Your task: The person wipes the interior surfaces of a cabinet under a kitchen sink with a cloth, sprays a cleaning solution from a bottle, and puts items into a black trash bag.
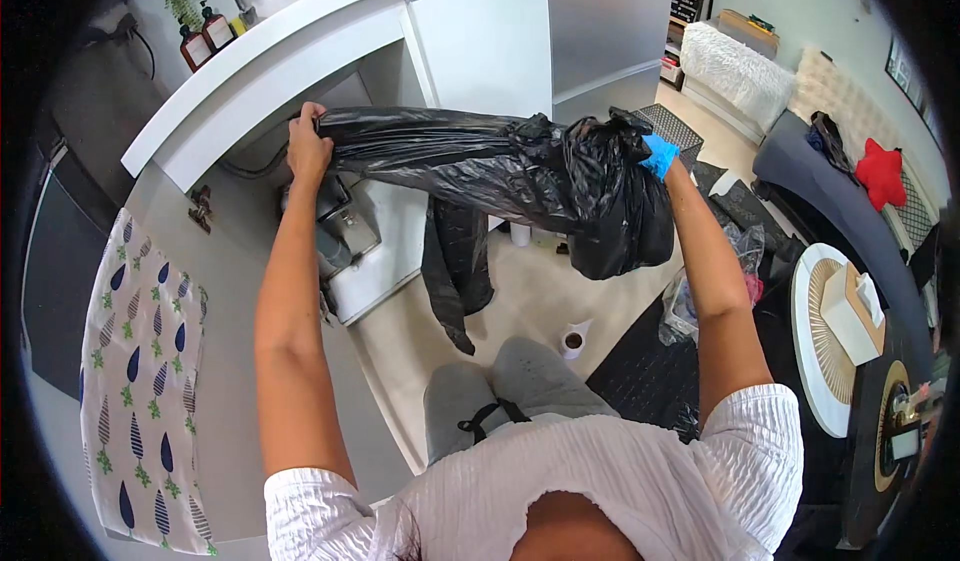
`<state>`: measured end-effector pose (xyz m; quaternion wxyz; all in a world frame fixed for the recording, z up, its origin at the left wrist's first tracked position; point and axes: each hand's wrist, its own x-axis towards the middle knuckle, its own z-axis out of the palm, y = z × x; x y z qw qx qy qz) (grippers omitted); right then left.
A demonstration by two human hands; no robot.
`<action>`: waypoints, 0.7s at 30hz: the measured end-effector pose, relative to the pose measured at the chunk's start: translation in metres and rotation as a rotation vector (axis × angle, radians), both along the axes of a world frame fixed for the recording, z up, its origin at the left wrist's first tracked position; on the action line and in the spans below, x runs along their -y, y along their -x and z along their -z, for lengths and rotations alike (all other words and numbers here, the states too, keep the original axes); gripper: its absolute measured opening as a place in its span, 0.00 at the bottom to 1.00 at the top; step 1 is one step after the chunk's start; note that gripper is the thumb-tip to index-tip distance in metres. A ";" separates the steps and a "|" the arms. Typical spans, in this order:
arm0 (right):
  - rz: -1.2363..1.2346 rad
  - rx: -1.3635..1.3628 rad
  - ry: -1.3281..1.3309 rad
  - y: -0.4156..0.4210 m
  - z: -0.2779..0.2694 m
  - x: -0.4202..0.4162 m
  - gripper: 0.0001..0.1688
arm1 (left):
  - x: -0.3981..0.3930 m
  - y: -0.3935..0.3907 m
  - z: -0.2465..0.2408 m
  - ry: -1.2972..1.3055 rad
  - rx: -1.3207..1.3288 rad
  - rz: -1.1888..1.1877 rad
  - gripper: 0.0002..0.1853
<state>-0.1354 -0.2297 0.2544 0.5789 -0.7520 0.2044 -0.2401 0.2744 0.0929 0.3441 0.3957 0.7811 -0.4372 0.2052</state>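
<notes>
A black plastic bag [450,156] is stretched sideways between my two hands in front of the cabinets. My left hand [309,144] is bare and grips its gathered end at the left. At the bag's bunched, bulging end on the right is my right hand [661,157], in a blue glove and partly hidden behind the plastic. Another strip of black plastic [457,261] hangs beneath the bag's middle. Behind the left end, the cupboard under the counter stands open, with a metal fitting and a grey hose inside.
A paper roll [573,342] stands on the floor by my knees. At left, a patterned towel [146,381] hangs on the cabinet door. Clear plastic bags [679,306] lie at right, near a round white table [806,336] with a tissue box [851,313]. The white counter edge [300,43] runs ahead.
</notes>
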 end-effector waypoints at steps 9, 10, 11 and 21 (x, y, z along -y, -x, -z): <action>0.370 0.204 0.423 0.039 -0.049 0.059 0.19 | 0.034 0.042 0.016 -0.339 -0.492 0.637 0.25; 0.367 0.302 0.220 0.037 -0.061 0.057 0.19 | 0.038 0.049 0.019 -0.507 -0.387 0.600 0.24; 0.349 0.407 0.009 0.030 -0.076 0.051 0.18 | 0.040 0.042 0.035 -0.508 -0.214 0.456 0.24; 0.294 0.525 0.041 -0.053 -0.187 0.004 0.10 | 0.085 0.150 0.099 -0.621 -0.351 0.609 0.66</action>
